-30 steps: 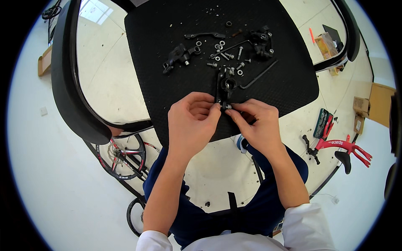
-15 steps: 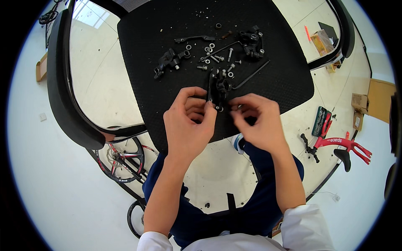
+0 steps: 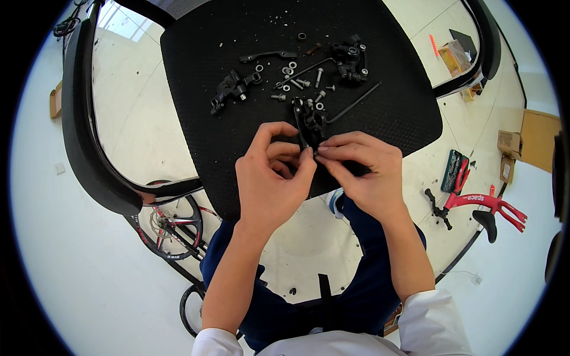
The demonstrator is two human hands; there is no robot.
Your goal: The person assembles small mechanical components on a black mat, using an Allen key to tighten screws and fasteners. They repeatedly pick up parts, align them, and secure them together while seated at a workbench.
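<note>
My left hand (image 3: 270, 184) is closed in a pinch on a black metal bike part (image 3: 316, 123), apparently a brake caliper with a long flat arm along its left side. It is held over the near part of the black chair seat (image 3: 392, 127). The fingertips of my right hand (image 3: 371, 175) are pressed together at the part's near end, around something small that they mostly hide. Just beyond lie an L-shaped hex key (image 3: 356, 102), silver bolts (image 3: 319, 77) and washers (image 3: 293, 65).
More black bike parts (image 3: 231, 90) (image 3: 350, 59), a curved black arm (image 3: 268, 56) and another hex key (image 3: 306, 72) lie farther back on the seat. Armrests (image 3: 98, 118) flank it. On the floor are a red bike frame (image 3: 475, 200), a wheel (image 3: 172, 228) and cardboard boxes (image 3: 509, 143).
My right hand has moved left, bringing its fingertips from beside the black part to its near end. My left hand keeps its hold. The seat and loose parts sit slightly farther left in view.
</note>
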